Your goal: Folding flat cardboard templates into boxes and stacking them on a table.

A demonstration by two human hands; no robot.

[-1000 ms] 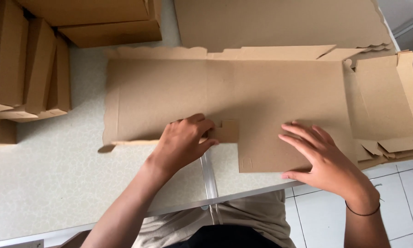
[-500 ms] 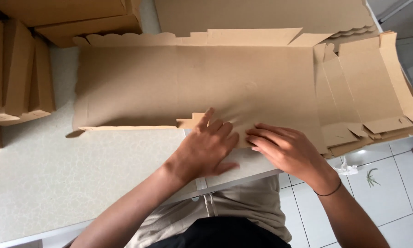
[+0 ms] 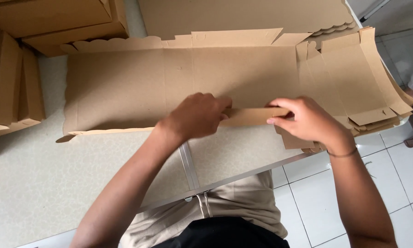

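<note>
A flat, unfolded brown cardboard box blank point(image 3: 137, 87) lies across the pale speckled table point(image 3: 36, 183). Its near edge flap point(image 3: 250, 116) is lifted and folded up between my hands. My left hand point(image 3: 195, 115) grips the flap's left part with curled fingers. My right hand point(image 3: 305, 120), with a thin band at the wrist, pinches the flap's right end. Side panels and tabs of the blank point(image 3: 353, 82) stick out past the table's right edge.
Folded cardboard boxes point(image 3: 13, 87) stand stacked at the left, with more boxes point(image 3: 55, 18) at the back left. Another flat cardboard sheet point(image 3: 243, 16) lies behind the blank. A metal strip point(image 3: 188, 165) runs along the table's near part. White floor tiles point(image 3: 390, 174) show at the right.
Both hands have gone from pressing flat on the cardboard to gripping the near flap, which now stands folded up. The view has shifted, so the blank appears further left.
</note>
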